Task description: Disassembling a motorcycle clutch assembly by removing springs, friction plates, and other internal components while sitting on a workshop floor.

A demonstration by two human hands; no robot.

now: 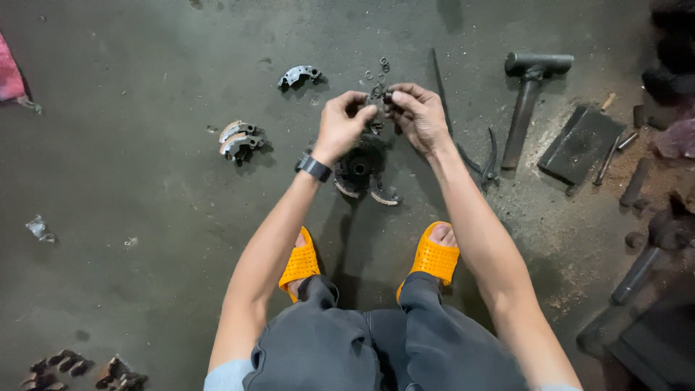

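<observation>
The floor (145, 181) is dark, oily concrete, dull and gritty, with sawdust-coloured grit to the right. The person squats on it in grey trousers and orange perforated slippers (433, 257), both arms stretched forward.

Between the feet and a little ahead sits the hub (360, 170), a round, blackened metal assembly with curved shoes at its lower edge, their worn rims showing pale. Just above it both hands meet around a small part (377, 98), dark, greasy metal, too small for me to say exactly what it is. The left hand (339, 124), with a black watch at the wrist, pinches it from the left with thumb and curled fingers; the right hand (420, 116) pinches it from the other side, fingertips pressed close together.

To do this well, I judge the piece should stay low over the hub, so anything that slips falls close by, and the grip should be firm, since the grease looks slick.

To the right lies a hammer (527, 101) with a heavy cylindrical head, beside a flat dark plate (583, 143). Pliers (486, 161) lie near the right forearm. To the left are curved shoes (239, 139), metal-backed with a pale lining, and one more (299, 74) further up. Small rings (381, 66) lie scattered just beyond the hands.
</observation>
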